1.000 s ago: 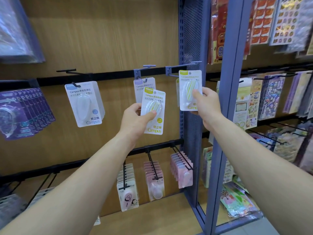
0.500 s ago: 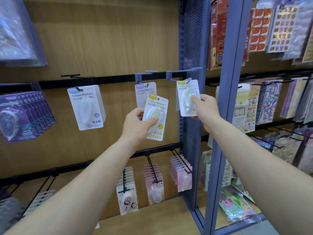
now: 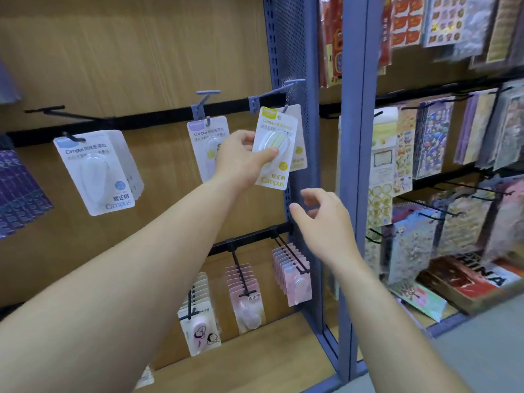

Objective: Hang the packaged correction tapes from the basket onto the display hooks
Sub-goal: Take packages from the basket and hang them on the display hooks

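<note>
My left hand [image 3: 241, 158] pinches a yellow-labelled correction tape pack [image 3: 273, 148] and holds it up just below the right blue display hook [image 3: 272, 95]. A second yellow pack [image 3: 297, 137] hangs on that hook right behind it. My right hand [image 3: 320, 219] hovers lower right of the packs with loosely spread fingers, holding nothing. A purple-labelled pack [image 3: 205, 137] hangs on the middle blue hook [image 3: 205, 99]. White and blue packs [image 3: 96, 171] hang on a black hook at the left. The basket is out of view.
A blue perforated shelf upright [image 3: 295, 52] stands right beside the hook. Pink correction tapes [image 3: 292, 276] hang on lower black hooks. An empty black hook [image 3: 54, 112] sticks out upper left. Sticker sheets [image 3: 431, 143] fill the rack to the right.
My right hand has let go of the yellow pack, which hangs on the right hook, and dropped down. My left hand has carried its yellow pack rightward and up toward that hook.
</note>
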{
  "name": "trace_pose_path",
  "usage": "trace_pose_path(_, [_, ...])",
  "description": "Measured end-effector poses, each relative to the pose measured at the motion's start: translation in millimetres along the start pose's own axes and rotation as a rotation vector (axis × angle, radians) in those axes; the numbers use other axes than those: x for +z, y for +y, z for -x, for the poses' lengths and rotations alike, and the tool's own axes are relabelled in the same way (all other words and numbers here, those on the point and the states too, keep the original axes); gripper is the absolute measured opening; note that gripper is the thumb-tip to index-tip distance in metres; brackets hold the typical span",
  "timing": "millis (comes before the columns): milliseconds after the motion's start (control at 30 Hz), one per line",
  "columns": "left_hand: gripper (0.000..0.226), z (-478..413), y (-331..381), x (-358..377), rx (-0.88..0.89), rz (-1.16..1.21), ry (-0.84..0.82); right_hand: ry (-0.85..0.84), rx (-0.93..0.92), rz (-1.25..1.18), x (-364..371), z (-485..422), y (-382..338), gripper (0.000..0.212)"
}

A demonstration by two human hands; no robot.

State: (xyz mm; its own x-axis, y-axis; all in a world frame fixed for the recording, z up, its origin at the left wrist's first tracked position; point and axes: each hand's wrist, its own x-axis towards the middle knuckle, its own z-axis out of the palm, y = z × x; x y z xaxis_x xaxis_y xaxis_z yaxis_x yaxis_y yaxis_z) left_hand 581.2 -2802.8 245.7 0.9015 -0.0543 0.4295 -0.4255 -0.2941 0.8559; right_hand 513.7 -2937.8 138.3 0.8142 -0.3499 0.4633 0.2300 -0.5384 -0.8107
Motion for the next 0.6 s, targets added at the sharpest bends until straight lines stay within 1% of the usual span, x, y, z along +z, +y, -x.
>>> trace_pose_path(167, [0.036,-15.7,5.2,10.6,0.007,-0.003,0.005,-0.056,0.004,0.089,-6.3,-0.4,20.3,0.037])
trace_pose_path(300, [0.031,-17.0,3.4,15.6,0.027,0.023,-0.013,-0.031,0.000,0.090,-13.6,-7.0,28.3,0.033])
trace_pose_path(367, [0.028,-13.3,-1.8,18.0,0.035,0.039,-0.017,-0.065,0.001,0.098,-12.1,-5.2,31.8,0.032])
trace_pose_path(467, [0.030,-11.4,-3.5,22.2,0.047,0.067,-0.018,-0.102,-0.004,0.126,-11.8,-4.7,35.2,0.033])
trace_pose_path(600, [0.031,-14.6,1.4,27.8,0.026,0.095,0.014,-0.099,0.020,0.148,-16.6,-5.9,40.5,0.032])
